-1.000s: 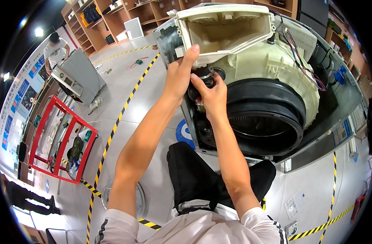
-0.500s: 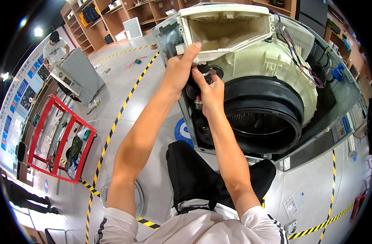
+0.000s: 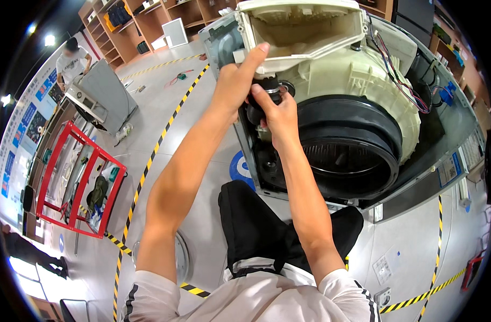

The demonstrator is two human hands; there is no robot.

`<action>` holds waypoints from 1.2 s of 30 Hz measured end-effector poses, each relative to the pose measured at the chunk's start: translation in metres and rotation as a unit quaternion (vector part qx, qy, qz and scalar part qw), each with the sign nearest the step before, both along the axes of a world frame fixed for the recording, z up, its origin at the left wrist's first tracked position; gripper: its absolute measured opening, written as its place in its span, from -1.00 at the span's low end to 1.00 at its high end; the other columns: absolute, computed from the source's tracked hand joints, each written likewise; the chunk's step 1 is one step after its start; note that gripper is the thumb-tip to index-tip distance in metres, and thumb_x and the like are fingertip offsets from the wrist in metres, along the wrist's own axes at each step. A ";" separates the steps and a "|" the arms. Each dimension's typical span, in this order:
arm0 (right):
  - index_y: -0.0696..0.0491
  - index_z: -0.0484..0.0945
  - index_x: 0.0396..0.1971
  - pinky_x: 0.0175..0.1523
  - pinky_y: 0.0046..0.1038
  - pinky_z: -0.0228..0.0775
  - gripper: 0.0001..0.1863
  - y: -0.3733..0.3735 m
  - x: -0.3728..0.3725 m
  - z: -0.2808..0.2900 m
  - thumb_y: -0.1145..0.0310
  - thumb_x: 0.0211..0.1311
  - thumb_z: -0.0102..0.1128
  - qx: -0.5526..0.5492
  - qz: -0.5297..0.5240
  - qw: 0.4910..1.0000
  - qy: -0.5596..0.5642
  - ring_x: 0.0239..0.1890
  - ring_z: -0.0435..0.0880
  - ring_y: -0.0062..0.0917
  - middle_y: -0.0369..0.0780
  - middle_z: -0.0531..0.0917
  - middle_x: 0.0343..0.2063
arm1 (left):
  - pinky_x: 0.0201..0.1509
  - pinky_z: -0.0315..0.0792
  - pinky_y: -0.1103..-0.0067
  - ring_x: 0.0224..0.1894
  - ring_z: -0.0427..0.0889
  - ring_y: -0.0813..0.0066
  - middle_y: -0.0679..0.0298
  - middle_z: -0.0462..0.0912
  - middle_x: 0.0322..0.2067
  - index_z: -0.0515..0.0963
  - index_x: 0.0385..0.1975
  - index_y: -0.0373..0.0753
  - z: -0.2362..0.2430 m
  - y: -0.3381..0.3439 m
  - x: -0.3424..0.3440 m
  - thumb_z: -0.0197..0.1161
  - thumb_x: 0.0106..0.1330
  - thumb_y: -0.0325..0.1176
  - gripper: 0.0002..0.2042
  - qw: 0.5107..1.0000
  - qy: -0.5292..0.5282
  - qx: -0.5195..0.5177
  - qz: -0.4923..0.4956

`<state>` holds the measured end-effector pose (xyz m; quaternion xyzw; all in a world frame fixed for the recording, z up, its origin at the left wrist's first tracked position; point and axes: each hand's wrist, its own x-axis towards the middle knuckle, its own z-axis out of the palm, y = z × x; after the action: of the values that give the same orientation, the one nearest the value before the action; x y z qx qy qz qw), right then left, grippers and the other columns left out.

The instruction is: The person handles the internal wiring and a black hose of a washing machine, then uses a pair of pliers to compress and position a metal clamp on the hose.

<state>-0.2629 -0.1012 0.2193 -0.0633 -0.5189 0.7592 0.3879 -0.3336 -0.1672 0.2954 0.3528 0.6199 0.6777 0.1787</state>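
- Your left hand (image 3: pixel 234 88) is thumbing the cream housing (image 3: pixel 296 60); can't tell grip
- Your right hand (image 3: pixel 281 114) is clasping the black hose (image 3: pixel 269 84)
- Door gasket (image 3: pixel 347 117) is crowding that wrist

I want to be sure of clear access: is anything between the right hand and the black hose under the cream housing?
Nothing visible: the right hand has its thumb against the black hose. The left hand is close beside, not between, its thumb at the cream housing's edge.
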 end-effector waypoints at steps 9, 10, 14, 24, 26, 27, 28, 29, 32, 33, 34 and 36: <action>0.23 0.26 0.05 -0.21 -0.37 0.42 -0.33 -0.019 -0.003 -0.006 0.20 0.00 0.30 0.350 -0.408 0.840 -0.070 -0.30 0.60 -0.22 0.01 0.58 -0.26 | -0.19 0.37 0.59 -0.32 0.51 0.47 0.11 0.55 -0.38 0.51 -0.33 -0.55 0.000 0.003 -0.003 0.27 0.02 0.13 -0.34 0.995 -0.048 0.082 -0.017; 0.23 0.27 0.03 -0.17 -0.34 0.40 -0.36 -0.019 -0.004 0.000 0.20 0.01 0.29 0.338 -0.397 0.851 -0.070 -0.27 0.59 -0.16 0.04 0.57 -0.25 | -0.20 0.36 0.60 -0.32 0.51 0.48 0.12 0.55 -0.39 0.52 -0.35 -0.53 0.002 0.002 -0.001 0.28 0.02 0.13 -0.36 0.995 -0.044 0.083 -0.015; 0.27 0.30 -0.04 -0.19 -0.38 0.41 -0.42 -0.017 -0.013 0.003 0.21 0.04 0.25 0.300 -0.359 0.882 -0.059 -0.33 0.62 -0.19 0.04 0.60 -0.33 | -0.23 0.35 0.61 -0.34 0.49 0.49 0.13 0.55 -0.40 0.54 -0.38 -0.51 0.003 0.003 -0.002 0.27 0.02 0.13 -0.38 0.998 -0.024 0.064 -0.012; 0.33 0.36 -0.14 -0.14 -0.38 0.42 -0.39 -0.001 -0.010 0.002 0.15 -0.04 0.32 0.226 -0.287 0.930 -0.048 -0.28 0.64 -0.21 0.09 0.60 -0.35 | -0.37 0.26 0.62 -0.50 0.37 0.56 0.28 0.48 -0.56 0.57 -0.50 -0.44 -0.007 0.003 -0.003 0.25 0.01 0.05 -0.49 0.999 0.001 0.015 0.029; 0.32 0.39 -0.16 -0.11 -0.39 0.41 -0.40 0.003 -0.009 0.002 0.15 -0.08 0.35 0.209 -0.277 0.937 -0.050 -0.21 0.63 -0.21 0.07 0.60 -0.31 | -0.37 0.26 0.63 -0.50 0.38 0.57 0.27 0.49 -0.57 0.57 -0.52 -0.43 -0.008 0.004 -0.003 0.24 0.01 0.06 -0.49 0.999 -0.001 0.023 0.026; 0.31 0.39 -0.15 -0.11 -0.39 0.41 -0.39 0.005 -0.008 0.005 0.15 -0.09 0.35 0.230 -0.285 0.928 -0.068 -0.21 0.63 -0.20 0.07 0.61 -0.31 | -0.35 0.27 0.63 -0.49 0.40 0.56 0.25 0.51 -0.55 0.57 -0.52 -0.43 -0.006 0.005 -0.003 0.24 0.01 0.06 -0.49 1.000 -0.007 0.022 0.019; 0.30 0.39 -0.14 -0.11 -0.39 0.41 -0.39 0.003 -0.005 0.009 0.15 -0.10 0.35 0.248 -0.289 0.921 -0.087 -0.21 0.63 -0.20 0.06 0.61 -0.30 | -0.34 0.28 0.63 -0.48 0.42 0.56 0.24 0.52 -0.54 0.57 -0.51 -0.43 -0.005 0.002 -0.003 0.24 0.01 0.06 -0.49 1.000 -0.013 0.017 0.016; 0.30 0.39 -0.13 -0.12 -0.39 0.42 -0.38 0.001 -0.002 0.013 0.15 -0.10 0.35 0.266 -0.293 0.912 -0.106 -0.21 0.63 -0.19 0.05 0.61 -0.30 | -0.32 0.29 0.63 -0.47 0.43 0.55 0.22 0.54 -0.52 0.57 -0.51 -0.43 -0.004 -0.001 -0.004 0.24 0.01 0.06 -0.49 1.000 -0.019 0.012 0.012; 0.28 0.44 -0.16 -0.08 -0.46 0.38 -0.39 -0.009 -0.003 0.019 0.16 -0.15 0.41 0.250 -0.280 0.919 -0.122 -0.21 0.60 -0.37 0.01 0.61 -0.27 | -0.28 0.32 0.63 -0.43 0.47 0.53 0.17 0.57 -0.47 0.58 -0.49 -0.43 -0.004 -0.003 -0.011 0.25 0.01 0.06 -0.49 1.000 -0.009 0.001 0.023; 0.28 0.43 -0.14 -0.09 -0.44 0.39 -0.37 -0.010 -0.003 0.019 0.15 -0.15 0.40 0.248 -0.283 0.919 -0.117 -0.20 0.61 -0.32 0.02 0.61 -0.27 | -0.28 0.32 0.63 -0.42 0.48 0.53 0.17 0.57 -0.46 0.57 -0.48 -0.44 -0.003 -0.003 -0.010 0.25 0.01 0.06 -0.48 1.000 -0.004 0.011 0.018; 0.27 0.41 -0.12 -0.10 -0.42 0.40 -0.36 -0.010 -0.004 0.018 0.14 -0.15 0.38 0.247 -0.285 0.919 -0.112 -0.20 0.62 -0.27 0.03 0.61 -0.28 | -0.28 0.33 0.63 -0.41 0.48 0.53 0.17 0.57 -0.46 0.57 -0.47 -0.44 -0.003 -0.002 -0.009 0.26 0.01 0.06 -0.47 1.000 0.000 0.022 0.012; 0.26 0.37 -0.09 -0.14 -0.46 0.42 -0.35 -0.011 -0.007 0.013 0.19 -0.14 0.41 0.214 -0.283 0.929 -0.102 -0.22 0.63 -0.37 -0.03 0.61 -0.28 | -0.28 0.33 0.63 -0.41 0.48 0.54 0.18 0.57 -0.45 0.57 -0.46 -0.45 -0.001 -0.003 -0.007 0.27 0.00 0.07 -0.46 0.999 -0.002 0.031 0.015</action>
<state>-0.2699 -0.1120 0.2327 -0.2001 -0.6661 0.4784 0.5362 -0.3406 -0.1700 0.2945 0.3476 0.6030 0.7001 0.1591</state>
